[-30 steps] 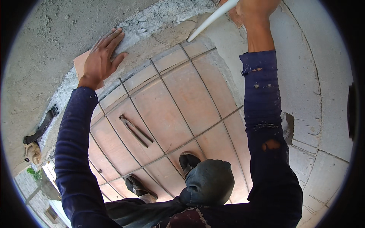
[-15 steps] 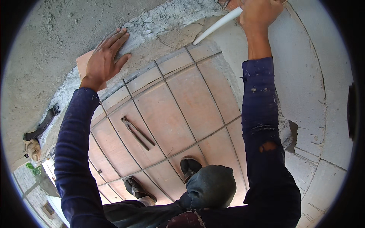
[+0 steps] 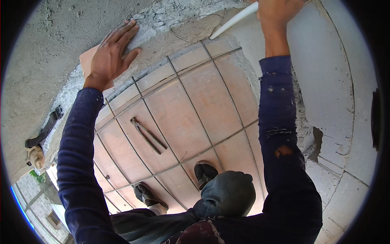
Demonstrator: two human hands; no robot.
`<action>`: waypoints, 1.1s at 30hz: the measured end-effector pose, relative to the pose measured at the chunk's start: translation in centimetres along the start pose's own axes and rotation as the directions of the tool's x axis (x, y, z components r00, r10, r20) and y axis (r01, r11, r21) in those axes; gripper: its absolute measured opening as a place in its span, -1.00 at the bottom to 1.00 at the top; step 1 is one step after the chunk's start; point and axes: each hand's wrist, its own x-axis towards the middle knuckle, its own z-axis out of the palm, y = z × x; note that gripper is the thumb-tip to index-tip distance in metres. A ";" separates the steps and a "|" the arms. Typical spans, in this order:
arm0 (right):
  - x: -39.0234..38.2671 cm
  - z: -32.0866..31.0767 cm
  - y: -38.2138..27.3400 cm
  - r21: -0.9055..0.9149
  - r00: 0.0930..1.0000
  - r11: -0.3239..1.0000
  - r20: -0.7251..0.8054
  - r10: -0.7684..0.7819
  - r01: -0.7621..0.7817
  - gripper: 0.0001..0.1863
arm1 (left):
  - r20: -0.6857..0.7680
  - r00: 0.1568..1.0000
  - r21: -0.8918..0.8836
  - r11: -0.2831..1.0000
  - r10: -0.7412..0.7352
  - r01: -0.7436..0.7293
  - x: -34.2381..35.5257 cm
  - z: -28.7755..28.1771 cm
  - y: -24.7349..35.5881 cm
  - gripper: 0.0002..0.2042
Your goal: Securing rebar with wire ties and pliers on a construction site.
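Observation:
My left hand [image 3: 112, 55] lies flat with spread fingers on the rough concrete edge, over part of a tan rectangular piece [image 3: 88, 59]. At the top right, my right hand [image 3: 274, 11] is closed round a white pipe [image 3: 232, 23], its fingers partly cut off by the frame. The pipe slants down-left toward the edge of a steel rebar grid [image 3: 211, 145], where a thin wire [image 3: 183, 37] lies on the concrete. Long metal pincers [image 3: 148, 135] rest on the pink panels within the grid, well below my hands.
My dark shoes [image 3: 203, 175] stand on the pink panels [image 3: 189, 105] under the rebar. A dark strap [image 3: 46, 128] and tan object [image 3: 35, 157] sit on the left ledge. A pale block wall [image 3: 325, 93] with a broken hole [image 3: 316, 144] borders the right.
The white pipe and my right hand have shifted a little right. My left hand stays flat at the same place on the edge. The whole view has shifted slightly.

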 end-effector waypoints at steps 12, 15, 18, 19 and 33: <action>-2.4 3.9 -7.1 -0.300 0.990 0.953 -0.122 -0.067 0.027 -0.72 | 0.032 0.999 0.016 1.000 -0.026 0.025 -0.6 0.3 -0.3 -0.41; -3.7 4.4 -4.1 -0.158 0.997 0.987 -0.081 -0.007 -0.006 -0.71 | 0.035 0.999 0.051 0.999 0.012 -0.013 -0.6 -1.0 -0.5 -0.41; -4.5 2.9 1.5 -0.298 0.961 0.948 -0.210 -0.181 0.113 -0.67 | -0.014 1.000 0.066 0.998 -0.006 0.007 0.3 -0.2 -1.3 -0.40; -4.4 3.9 -0.1 -0.292 0.960 0.950 -0.218 -0.178 0.111 -0.67 | -0.004 1.000 0.062 0.998 -0.004 0.005 -0.1 -0.5 -1.6 -0.41; -8.1 2.3 -1.8 -0.272 0.984 0.958 -0.170 0.049 -0.095 -0.74 | 0.000 1.000 0.086 0.996 -0.006 0.006 0.2 0.0 -0.7 -0.41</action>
